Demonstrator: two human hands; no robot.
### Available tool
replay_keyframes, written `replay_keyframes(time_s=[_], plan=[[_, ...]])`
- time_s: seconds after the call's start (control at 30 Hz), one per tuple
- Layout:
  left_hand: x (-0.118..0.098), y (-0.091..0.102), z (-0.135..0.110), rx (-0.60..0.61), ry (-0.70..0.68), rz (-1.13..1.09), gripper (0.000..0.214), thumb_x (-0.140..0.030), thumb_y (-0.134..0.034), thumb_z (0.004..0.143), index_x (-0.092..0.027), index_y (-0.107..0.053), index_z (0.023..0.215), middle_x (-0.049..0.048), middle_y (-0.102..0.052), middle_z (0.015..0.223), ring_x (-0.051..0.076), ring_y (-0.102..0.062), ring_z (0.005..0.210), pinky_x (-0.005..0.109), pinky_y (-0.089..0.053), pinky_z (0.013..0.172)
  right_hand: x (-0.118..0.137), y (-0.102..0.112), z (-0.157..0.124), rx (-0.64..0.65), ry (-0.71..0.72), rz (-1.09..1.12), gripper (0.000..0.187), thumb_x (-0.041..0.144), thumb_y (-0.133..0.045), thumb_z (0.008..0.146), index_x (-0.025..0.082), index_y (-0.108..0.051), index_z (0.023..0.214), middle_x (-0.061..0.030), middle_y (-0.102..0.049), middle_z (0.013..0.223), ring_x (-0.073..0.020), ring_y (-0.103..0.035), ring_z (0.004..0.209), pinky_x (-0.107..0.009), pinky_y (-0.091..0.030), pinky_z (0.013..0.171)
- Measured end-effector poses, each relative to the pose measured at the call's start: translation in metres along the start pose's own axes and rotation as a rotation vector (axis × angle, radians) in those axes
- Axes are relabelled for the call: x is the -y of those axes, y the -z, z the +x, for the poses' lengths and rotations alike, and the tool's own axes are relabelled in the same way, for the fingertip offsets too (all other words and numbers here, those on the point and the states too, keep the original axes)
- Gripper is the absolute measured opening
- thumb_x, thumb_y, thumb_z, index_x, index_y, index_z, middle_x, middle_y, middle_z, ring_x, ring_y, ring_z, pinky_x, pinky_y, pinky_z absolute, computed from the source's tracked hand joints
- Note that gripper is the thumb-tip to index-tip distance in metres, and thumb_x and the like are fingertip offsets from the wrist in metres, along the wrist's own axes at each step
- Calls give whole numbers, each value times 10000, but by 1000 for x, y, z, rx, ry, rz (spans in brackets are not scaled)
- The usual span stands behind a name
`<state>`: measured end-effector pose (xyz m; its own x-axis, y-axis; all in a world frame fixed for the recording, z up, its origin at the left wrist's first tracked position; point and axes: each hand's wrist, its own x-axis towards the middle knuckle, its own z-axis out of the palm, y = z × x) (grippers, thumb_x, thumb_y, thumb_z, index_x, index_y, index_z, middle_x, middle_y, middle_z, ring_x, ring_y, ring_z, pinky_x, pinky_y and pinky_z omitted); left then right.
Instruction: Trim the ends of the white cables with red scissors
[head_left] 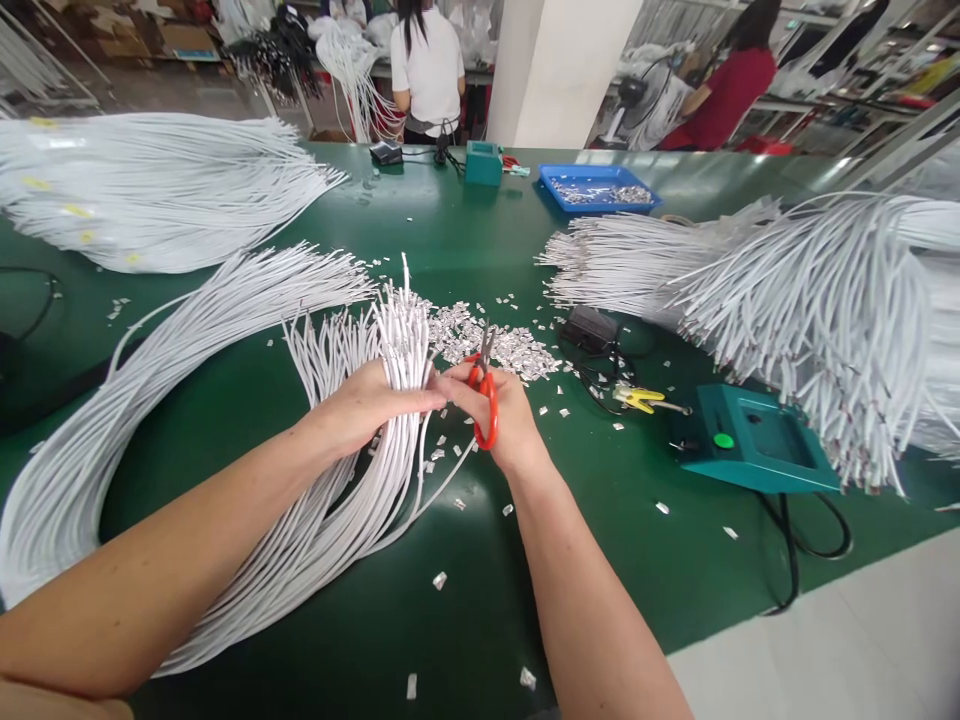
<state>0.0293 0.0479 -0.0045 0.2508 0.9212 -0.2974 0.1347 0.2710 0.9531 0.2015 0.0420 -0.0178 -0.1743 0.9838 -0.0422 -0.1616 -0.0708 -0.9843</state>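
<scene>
Looped bundle of long, thin, white-sheathed cables (375,500), curving over the left half of a broad green tabletop (465,640), its near end raised in the left hand; likely weighty as a whole, each cable light, supple and a little springy; smooth sheaths probably slide against one another and fan out, so the best hold seems a full wrap just below the cut ends, with the tabletop bearing the loop.

Heap of white cables (825,310), far right; stack of white cables (150,190), far left; teal box-shaped device with a green button (757,440), right; shallow blue plastic tray (600,209), far edge, holding small pieces.

Left hand (352,410), fingers wrapped around the bundle, thumb across its front; right hand (514,420), fingers curled through the scissors, thumb and fingertips meeting beside the bundle; whether they pinch a cable cannot be told.

Orange-handled metal scissors (491,420), blades pointing away, slightly parted; small silvery scraps (517,350), piled beyond the hands, others scattered nearby.
</scene>
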Motion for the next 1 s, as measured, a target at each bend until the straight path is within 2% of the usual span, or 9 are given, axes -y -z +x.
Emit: replay_keyframes(time_s=[0.07, 0.17, 0.23, 0.27, 0.37, 0.5, 0.67, 0.83, 1.0], plan=[[-3, 1, -1, 76, 19, 16, 217, -320, -795, 676, -176, -737, 828, 83, -729, 841, 259, -688, 845, 378, -510, 796, -2, 1, 1, -109, -9, -27, 162, 344, -734, 687, 190, -688, 663, 6, -628, 679, -151, -571, 690, -316, -455, 755], [-5, 1, -1, 113, 43, -5, 217, -319, -776, 695, -184, -743, 862, 104, -742, 904, 278, -695, 887, 385, -521, 793, -3, 5, 2, -441, 39, -111, 169, 359, -699, 715, 191, -680, 717, -5, -650, 714, -163, -571, 711, -314, -459, 736], [-4, 1, -1, 101, 51, -6, 211, -320, -786, 687, -176, -741, 834, 109, -742, 881, 281, -696, 888, 392, -519, 813, -2, 5, 1, -530, 120, -154, 186, 377, -675, 742, 193, -688, 764, -24, -683, 788, -181, -592, 776, -321, -464, 770], [-3, 1, -1, 90, 48, -14, 219, -318, -796, 678, -175, -738, 834, 104, -740, 866, 277, -695, 885, 395, -514, 831, -2, 4, 0, -506, 156, -161, 190, 383, -669, 752, 195, -693, 768, -30, -694, 823, -189, -603, 813, -325, -465, 800], [-1, -1, 0, 73, 20, -44, 265, -313, -814, 665, -182, -720, 875, 72, -730, 836, 250, -689, 869, 398, -500, 866, 1, 0, -3, -314, 174, -140, 175, 377, -702, 741, 203, -708, 749, -26, -697, 845, -192, -618, 844, -326, -465, 843], [-2, -4, -1, 100, 2, -43, 227, -301, -809, 672, -177, -697, 826, 36, -698, 776, 221, -681, 815, 388, -494, 852, 2, -3, -4, -157, 128, -67, 153, 359, -739, 726, 210, -717, 753, -1, -656, 758, -160, -587, 743, -308, -466, 775], [0, -7, -1, 43, -51, -65, 216, -320, -795, 678, -175, -666, 773, 25, -679, 757, 203, -655, 767, 372, -485, 807, 2, -4, -3, -161, 19, -20, 213, 391, -745, 710, 195, -677, 660, 19, -593, 652, -134, -517, 648, -295, -436, 693], [3, -8, -1, -14, -71, -55, 240, -331, -797, 670, -177, -654, 785, 16, -666, 773, 193, -631, 771, 343, -478, 756, -2, -5, 1, -144, -93, 152, 366, 404, -741, 692, 199, -520, 485, 49, -432, 491, -115, -424, 531, -294, -386, 590], [3, -7, 0, -10, -14, -141, 269, -326, -815, 673, -183, -639, 818, 2, -661, 708, 208, -675, 801, 357, -497, 830, -1, -3, 0, -160, -90, 103, 377, 393, -761, 675, 202, -502, 479, 51, -430, 486, -110, -412, 525, -287, -367, 584]])
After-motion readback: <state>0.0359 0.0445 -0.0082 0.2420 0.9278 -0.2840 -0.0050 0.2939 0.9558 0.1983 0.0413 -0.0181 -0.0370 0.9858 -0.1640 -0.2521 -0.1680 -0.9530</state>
